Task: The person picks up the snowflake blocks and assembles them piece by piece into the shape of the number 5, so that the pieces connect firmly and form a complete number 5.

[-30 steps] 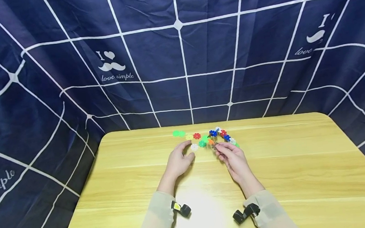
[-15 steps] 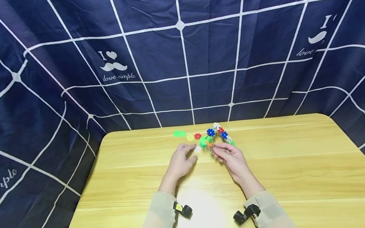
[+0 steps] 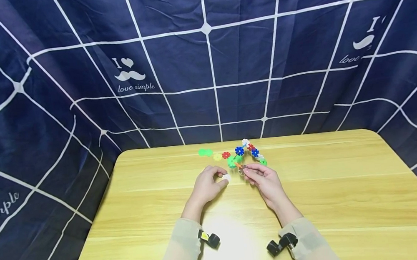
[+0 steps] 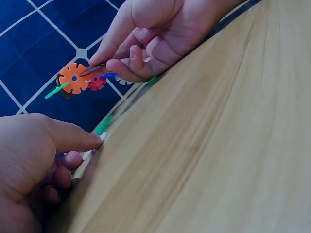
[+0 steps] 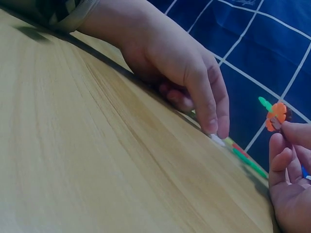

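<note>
Head view: right hand (image 3: 267, 181) raised over the pale wood-grain tabletop (image 3: 354, 199), thumb and fingers closed in a pinch on a brown disk (image 3: 241, 170). Plastic-looking pieces, thin and round, rims notched like petals. Orange disk (image 4: 74, 86) with a central hole joins on beside that hand's fingertips; left wrist view shows it nearly face-on, with a green disk (image 4: 57, 91) edge-on at its rim.

Chain (image 3: 251, 147) of blue, white, red and green disks arches beyond the right hand. Its long axis is bent: peak points away from the person, far limb slopes back down toward the right hand's knuckles.

Left hand (image 3: 207, 185) low at the tabletop, fingers bent, thumb and forefinger closed on a white disk (image 3: 227, 177). Farther out from the left hand: red disk (image 3: 226, 155), yellow disk (image 3: 217, 157), overlapping light green disks (image 3: 205, 152), all flat. Navy cloth (image 3: 172, 66), creased, white-lined, hangs behind.

Against half a second ago: white disk lies nearer the person, left thumb now at it; chain's peak sits slightly farther out, right hand's pinch unchanged.
</note>
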{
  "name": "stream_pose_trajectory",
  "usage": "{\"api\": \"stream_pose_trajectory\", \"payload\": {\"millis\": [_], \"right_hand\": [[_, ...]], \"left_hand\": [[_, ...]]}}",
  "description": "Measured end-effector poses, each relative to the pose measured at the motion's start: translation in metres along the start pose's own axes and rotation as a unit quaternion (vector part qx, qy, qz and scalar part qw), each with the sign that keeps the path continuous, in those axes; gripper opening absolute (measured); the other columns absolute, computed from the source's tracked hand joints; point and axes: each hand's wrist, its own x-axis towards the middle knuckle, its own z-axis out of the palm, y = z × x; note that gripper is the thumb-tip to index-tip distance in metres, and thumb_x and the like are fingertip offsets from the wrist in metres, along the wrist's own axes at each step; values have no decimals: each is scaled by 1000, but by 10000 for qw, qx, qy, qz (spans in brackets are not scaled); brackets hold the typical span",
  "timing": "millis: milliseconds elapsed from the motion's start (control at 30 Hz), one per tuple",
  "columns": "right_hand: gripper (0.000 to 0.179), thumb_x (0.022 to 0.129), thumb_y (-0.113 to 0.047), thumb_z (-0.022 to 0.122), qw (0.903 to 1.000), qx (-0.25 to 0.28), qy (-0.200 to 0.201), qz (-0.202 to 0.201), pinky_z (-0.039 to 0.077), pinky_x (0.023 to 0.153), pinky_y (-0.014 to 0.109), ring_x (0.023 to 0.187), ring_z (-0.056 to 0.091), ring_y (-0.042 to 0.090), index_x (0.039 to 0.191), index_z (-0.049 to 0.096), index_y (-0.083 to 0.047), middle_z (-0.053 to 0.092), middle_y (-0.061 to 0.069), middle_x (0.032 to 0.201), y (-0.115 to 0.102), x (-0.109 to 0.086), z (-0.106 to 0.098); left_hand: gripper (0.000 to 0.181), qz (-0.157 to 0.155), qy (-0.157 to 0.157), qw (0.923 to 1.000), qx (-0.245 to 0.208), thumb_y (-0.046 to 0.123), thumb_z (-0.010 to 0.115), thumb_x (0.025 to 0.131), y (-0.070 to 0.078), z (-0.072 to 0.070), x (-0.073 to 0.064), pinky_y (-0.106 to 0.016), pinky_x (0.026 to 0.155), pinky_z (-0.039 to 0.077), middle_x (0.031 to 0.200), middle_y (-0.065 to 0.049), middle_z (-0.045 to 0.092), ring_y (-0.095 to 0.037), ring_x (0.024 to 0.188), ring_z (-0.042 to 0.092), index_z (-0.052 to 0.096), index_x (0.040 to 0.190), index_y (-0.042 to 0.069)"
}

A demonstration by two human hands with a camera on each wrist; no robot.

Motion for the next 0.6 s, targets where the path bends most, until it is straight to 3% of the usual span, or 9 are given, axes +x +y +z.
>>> {"api": "stream_pose_trajectory", "payload": {"millis": [200, 433, 600], "right_hand": [[14, 103, 0, 73, 10000, -37, -3, 24, 53, 68, 20, 81, 71, 11, 116, 75, -3, 79, 1, 99, -1, 0, 0], [15, 103, 2, 72, 10000, 16, 10, -64, 53, 67, 20, 79, 71, 11, 117, 75, -1, 79, 1, 98, 0, 1, 1], [16, 103, 2, 72, 10000, 29, 31, -71, 53, 66, 19, 79, 71, 11, 118, 74, 0, 79, 2, 100, 1, 1, 1]], "left_hand": [[29, 25, -60, 10000, 67, 21, 84, 94, 1, -2, -1, -42, 96, 53, 108, 2, 68, -19, 101, 64, 80, 122, 13], [23, -30, -10, 10000, -67, 19, 86, 92, 1, -1, -1, -39, 93, 51, 104, 4, 65, -17, 96, 60, 75, 111, 16], [15, -198, 164, 9979, -589, 15, 82, 95, 1, 0, -1, -31, 77, 48, 95, 6, 66, -14, 83, 55, 70, 104, 16]]}}
